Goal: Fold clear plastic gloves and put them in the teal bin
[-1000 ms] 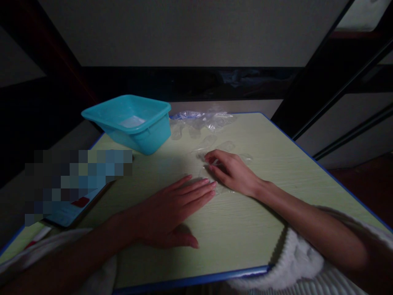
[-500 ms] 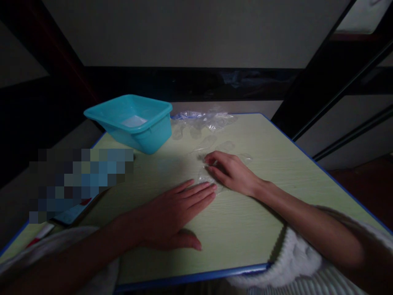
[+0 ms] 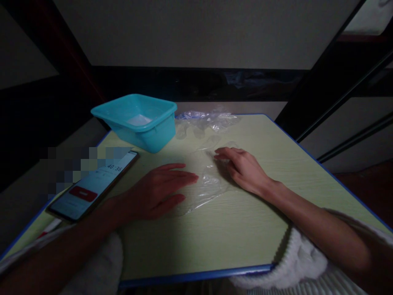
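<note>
A clear plastic glove (image 3: 205, 186) lies flat on the pale green table (image 3: 233, 237) between my two hands. My left hand (image 3: 156, 190) rests palm down at the glove's near-left edge, fingers stretched toward it. My right hand (image 3: 242, 166) lies on the glove's far-right end with its fingers bent, fingertips pressing on the plastic. More crumpled clear plastic gloves (image 3: 208, 119) lie in a heap at the table's far edge.
A turquoise plastic tub (image 3: 138, 121) stands at the far left of the table. A phone (image 3: 92, 190) with a lit screen lies near the left edge. Dark frame bars run behind the table and along its right side. The room is dim.
My left hand has slid back and left off the glove, baring its wrist end. My right hand has shifted slightly away and right. The view has shifted, so the phone shows.
</note>
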The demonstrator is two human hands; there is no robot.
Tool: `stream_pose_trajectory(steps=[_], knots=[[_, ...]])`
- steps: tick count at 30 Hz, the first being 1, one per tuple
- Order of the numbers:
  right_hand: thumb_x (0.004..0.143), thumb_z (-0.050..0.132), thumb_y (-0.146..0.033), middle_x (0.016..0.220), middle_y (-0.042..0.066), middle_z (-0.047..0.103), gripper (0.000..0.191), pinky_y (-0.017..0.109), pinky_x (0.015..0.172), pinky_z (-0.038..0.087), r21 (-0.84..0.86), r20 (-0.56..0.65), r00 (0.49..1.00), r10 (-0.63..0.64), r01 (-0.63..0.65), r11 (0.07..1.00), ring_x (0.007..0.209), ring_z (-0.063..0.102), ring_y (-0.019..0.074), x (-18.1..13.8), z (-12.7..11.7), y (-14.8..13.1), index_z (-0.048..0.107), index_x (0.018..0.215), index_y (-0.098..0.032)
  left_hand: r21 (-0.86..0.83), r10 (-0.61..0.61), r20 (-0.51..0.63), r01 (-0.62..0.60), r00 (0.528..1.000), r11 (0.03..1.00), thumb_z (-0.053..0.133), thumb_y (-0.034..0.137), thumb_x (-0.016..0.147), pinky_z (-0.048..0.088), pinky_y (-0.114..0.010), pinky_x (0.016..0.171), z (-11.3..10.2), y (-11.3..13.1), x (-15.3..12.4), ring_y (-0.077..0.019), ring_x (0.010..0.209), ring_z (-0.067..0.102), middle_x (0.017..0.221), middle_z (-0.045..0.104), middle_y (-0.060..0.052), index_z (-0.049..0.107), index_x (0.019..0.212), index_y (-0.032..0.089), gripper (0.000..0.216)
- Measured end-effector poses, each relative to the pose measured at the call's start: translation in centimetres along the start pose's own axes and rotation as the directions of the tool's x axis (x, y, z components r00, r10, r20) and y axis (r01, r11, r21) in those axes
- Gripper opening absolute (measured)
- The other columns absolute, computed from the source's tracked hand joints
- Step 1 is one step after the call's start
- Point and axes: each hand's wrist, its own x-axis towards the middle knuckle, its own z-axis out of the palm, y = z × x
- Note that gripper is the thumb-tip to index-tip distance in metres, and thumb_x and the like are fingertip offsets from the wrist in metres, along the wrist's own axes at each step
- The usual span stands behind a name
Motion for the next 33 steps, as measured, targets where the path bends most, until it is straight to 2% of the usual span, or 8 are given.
stream_pose_trajectory(steps=[3,6,12,17,24,27,30,33], knots=[[0.070,0.036,-0.006,0.094,0.014,0.068,0.045,0.039,0.078,0.044,-0.040,0.023,1.000,0.016,-0.015,0.999,0.085,0.061,0.0238,0.1,0.1,0.0,0.056,0.111,-0.007,0.015,0.095,-0.068,-0.094,0.993,0.995,0.037,0.021,0.092,0.048,-0.037,0.092,0.2,0.3,0.4,-0.0201,0.095,0.065,0.099,0.070,-0.012,0.057,0.107,0.009,0.028],[0.072,0.037,-0.007,0.095,0.014,0.067,0.045,0.038,0.077,0.045,-0.065,0.036,0.999,0.029,-0.027,0.998,0.084,0.061,0.0240,0.1,0.1,0.0,0.057,0.112,-0.008,0.010,0.130,-0.092,-0.129,0.987,0.992,0.036,0.018,0.091,0.051,-0.035,0.086,0.4,0.6,0.9,-0.0188,0.083,0.068,0.090,0.072,-0.011,0.060,0.099,0.010,0.026],[0.073,0.038,-0.007,0.092,0.014,0.069,0.046,0.038,0.078,0.046,-0.056,0.048,0.999,0.024,-0.021,0.998,0.088,0.062,0.0250,0.1,0.0,0.0,0.056,0.115,-0.005,-0.032,0.126,-0.074,-0.128,0.989,0.991,0.034,0.017,0.092,0.051,-0.033,0.088,0.6,1.1,1.2,-0.0171,0.078,0.069,0.086,0.073,-0.008,0.060,0.094,0.012,0.026],[0.071,0.039,-0.005,0.088,0.014,0.070,0.046,0.039,0.079,0.046,-0.156,0.028,1.000,-0.006,0.010,0.988,0.085,0.062,0.0258,0.2,-0.2,0.1,0.059,0.113,-0.005,-0.046,0.149,-0.071,-0.152,0.986,0.987,0.033,0.020,0.093,0.051,-0.034,0.085,0.7,1.5,1.1,-0.0185,0.077,0.068,0.087,0.073,-0.011,0.059,0.097,0.010,0.028],[0.077,0.041,-0.010,0.082,0.012,0.070,0.035,0.043,0.096,0.038,-0.283,0.044,0.996,-0.074,0.084,0.955,0.078,0.065,0.0218,0.0,-0.6,0.3,0.065,0.103,-0.009,-0.122,0.115,-0.062,-0.121,0.992,0.985,0.037,0.017,0.091,0.051,-0.035,0.085,1.2,1.9,1.0,-0.0205,0.085,0.066,0.095,0.071,-0.011,0.057,0.103,0.010,0.024],[0.073,0.043,-0.009,0.081,0.010,0.070,0.035,0.043,0.095,0.038,-0.219,0.015,0.998,-0.064,0.066,0.974,0.080,0.064,0.0230,-0.2,-0.7,0.1,0.065,0.099,-0.010,-0.148,0.085,-0.072,-0.094,0.994,0.984,0.039,0.014,0.089,0.051,-0.035,0.083,1.3,1.8,0.9,-0.0208,0.086,0.064,0.093,0.071,-0.011,0.057,0.104,0.010,0.024],[0.070,0.046,-0.011,0.085,0.009,0.069,0.034,0.036,0.080,0.045,-0.040,0.009,1.000,0.001,-0.001,0.999,0.079,0.062,0.0221,-0.2,-0.8,-0.2,0.064,0.099,-0.012,-0.166,0.050,-0.061,-0.059,0.997,0.984,0.039,0.010,0.087,0.051,-0.034,0.081,1.3,1.7,0.9,-0.0198,0.085,0.064,0.090,0.070,-0.010,0.058,0.103,0.011,0.025],[0.070,0.052,-0.014,0.082,0.006,0.066,0.033,0.031,0.068,0.044,0.080,0.070,0.997,0.028,-0.033,0.996,0.072,0.059,0.0190,-0.1,-0.8,-0.4,0.061,0.102,-0.012,-0.165,0.044,-0.068,-0.055,0.997,0.985,0.038,0.010,0.087,0.051,-0.034,0.080,1.3,1.7,1.0,-0.0194,0.085,0.064,0.089,0.070,-0.009,0.058,0.102,0.012,0.025]])
